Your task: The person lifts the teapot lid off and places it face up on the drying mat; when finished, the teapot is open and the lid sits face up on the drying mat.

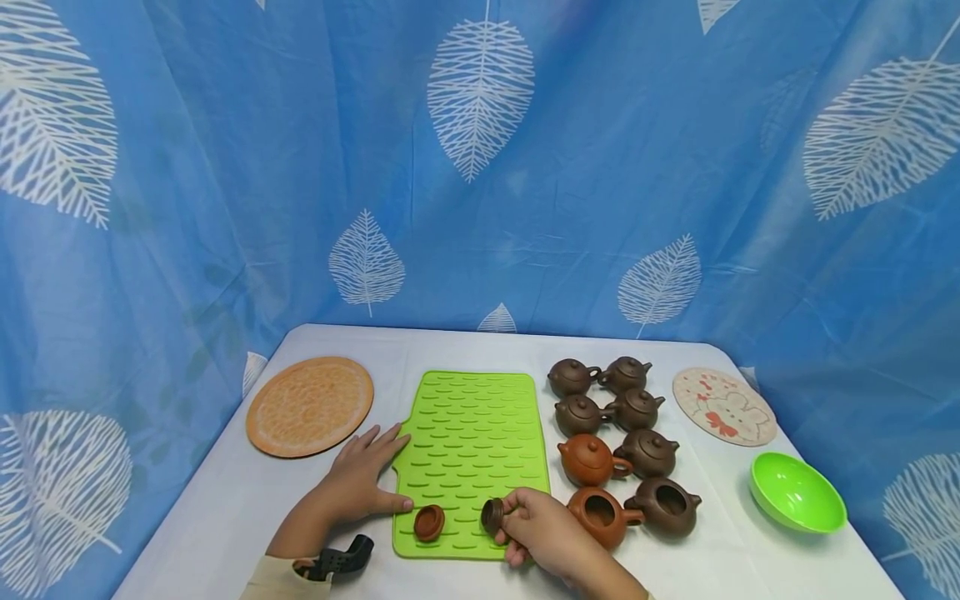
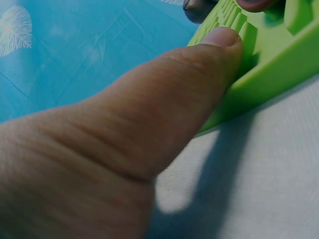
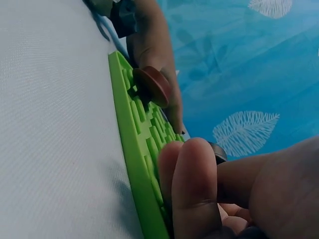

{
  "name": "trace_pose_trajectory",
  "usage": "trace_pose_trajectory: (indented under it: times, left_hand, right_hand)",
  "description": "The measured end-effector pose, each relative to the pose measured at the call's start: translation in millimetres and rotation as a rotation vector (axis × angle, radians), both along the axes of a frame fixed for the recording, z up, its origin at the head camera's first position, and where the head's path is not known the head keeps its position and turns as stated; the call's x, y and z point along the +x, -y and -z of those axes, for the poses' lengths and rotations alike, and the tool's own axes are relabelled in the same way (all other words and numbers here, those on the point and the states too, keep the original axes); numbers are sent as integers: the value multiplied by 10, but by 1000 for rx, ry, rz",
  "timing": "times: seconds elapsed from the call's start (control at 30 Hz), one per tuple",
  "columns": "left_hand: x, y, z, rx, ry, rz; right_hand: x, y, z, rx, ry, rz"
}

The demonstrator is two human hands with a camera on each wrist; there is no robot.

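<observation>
A green ribbed mat (image 1: 468, 442) lies in the middle of the white table. My left hand (image 1: 367, 471) lies flat with straight fingers on the mat's left edge, and its thumb (image 2: 199, 74) presses the mat's rim (image 2: 269, 74). My right hand (image 1: 536, 521) pinches a dark brown teapot lid (image 1: 492, 516) over the mat's near edge; the lid's rim (image 3: 218, 152) peeks out behind the fingers (image 3: 192, 184). A reddish-brown lid (image 1: 429, 522) rests upside down on the mat (image 3: 137, 139) between the hands, also visible as lid (image 3: 154, 85). Two open teapots (image 1: 600, 514) (image 1: 665, 504) stand just right of the mat.
Several lidded small clay teapots (image 1: 611, 412) stand in two columns right of the mat. An orange round mat (image 1: 309, 405) lies at the left, a patterned round coaster (image 1: 723, 406) at the right, and a green bowl (image 1: 797, 492) near the right edge. A blue leaf-print curtain (image 1: 480, 167) surrounds the table.
</observation>
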State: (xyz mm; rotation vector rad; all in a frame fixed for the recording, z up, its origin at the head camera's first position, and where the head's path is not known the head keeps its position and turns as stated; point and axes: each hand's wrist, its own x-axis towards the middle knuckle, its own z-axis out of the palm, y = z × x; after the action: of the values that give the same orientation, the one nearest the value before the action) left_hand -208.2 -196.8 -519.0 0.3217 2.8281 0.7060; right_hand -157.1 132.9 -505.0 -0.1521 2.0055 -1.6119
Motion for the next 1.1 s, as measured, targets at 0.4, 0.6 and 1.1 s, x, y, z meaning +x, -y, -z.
trace_pose_trajectory:
  times: [0.4, 0.6, 1.1]
  left_hand:
    - [10, -10, -12, 7, -3, 8]
    - [9, -12, -12, 6, -10, 8]
    - [8, 7, -27, 10, -9, 9]
  right_hand:
    - [-6, -56, -3, 62, -24, 20]
    - [-20, -105, -115, 153, -139, 39]
    - [-266, -375, -548, 244, -363, 333]
